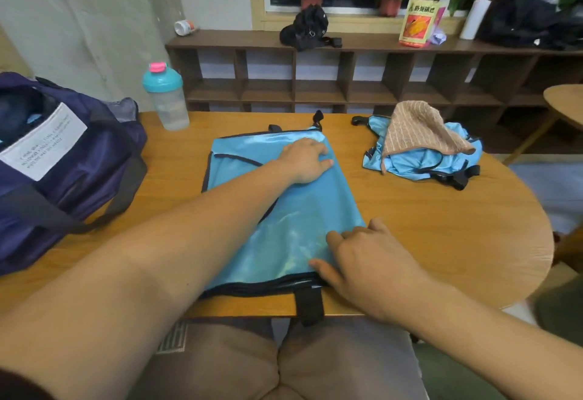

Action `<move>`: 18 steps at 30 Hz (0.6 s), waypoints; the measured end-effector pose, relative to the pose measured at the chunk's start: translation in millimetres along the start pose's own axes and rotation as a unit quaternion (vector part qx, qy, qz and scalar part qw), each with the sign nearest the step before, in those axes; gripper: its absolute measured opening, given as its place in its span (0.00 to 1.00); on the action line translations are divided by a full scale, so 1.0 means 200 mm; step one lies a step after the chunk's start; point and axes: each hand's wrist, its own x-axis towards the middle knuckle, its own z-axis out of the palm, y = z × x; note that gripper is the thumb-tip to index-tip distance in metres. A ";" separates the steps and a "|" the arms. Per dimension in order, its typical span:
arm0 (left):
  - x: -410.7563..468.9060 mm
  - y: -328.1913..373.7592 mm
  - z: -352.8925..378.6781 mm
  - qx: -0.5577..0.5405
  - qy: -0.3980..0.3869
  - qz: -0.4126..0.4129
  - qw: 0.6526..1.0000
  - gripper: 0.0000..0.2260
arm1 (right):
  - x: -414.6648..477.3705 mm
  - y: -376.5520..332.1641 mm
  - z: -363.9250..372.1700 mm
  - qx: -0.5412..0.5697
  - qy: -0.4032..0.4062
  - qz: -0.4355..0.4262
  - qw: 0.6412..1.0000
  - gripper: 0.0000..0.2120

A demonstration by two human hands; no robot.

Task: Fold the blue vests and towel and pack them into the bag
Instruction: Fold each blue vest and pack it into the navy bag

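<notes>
Quick count of what's on the counter (441, 226): one bag, one bottle, two blue vests, one towel, plus the person's two hands.

Far left is the navy duffel bag (63, 160), top open, white label facing up. A bit of blue shows inside, but I can't tell what it is. Just beside it, toward the back, a shaker bottle (165, 97) stands upright with a teal lid.

In the middle is the flat vest (284, 226), spread out smooth. Its long axis runs from the person out toward the far edge, leaning a little left. The hem is at the near edge, with a black strap (310, 305) hanging over the counter, and the black loops point away.

The left grip (304, 160) is released: palm down, fingers straight, pressing the far part of that vest. The right grip (362, 261) is also released, fingers spread loose, resting on the near right corner by the hem. It isn't pinching anything as far as I can see.

On the right, well apart, the crumpled vest (419, 163) sits in a heap. The tan striped towel (419, 130) is draped on top of it, unfolded.
</notes>
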 end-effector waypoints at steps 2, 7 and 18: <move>-0.03 0.03 0.00 0.001 -0.016 0.014 1.000 0.27 | 0.00 -0.02 -0.01 0.033 0.015 -0.014 0.999 0.21; -0.25 0.04 -0.09 -0.043 -0.002 0.055 0.998 0.21 | 0.00 0.06 0.07 0.062 0.100 -0.061 0.991 0.20; -1.05 -0.06 -0.35 -0.053 -0.057 0.168 0.983 0.07 | -0.05 0.19 0.05 0.082 0.046 -0.206 0.974 0.11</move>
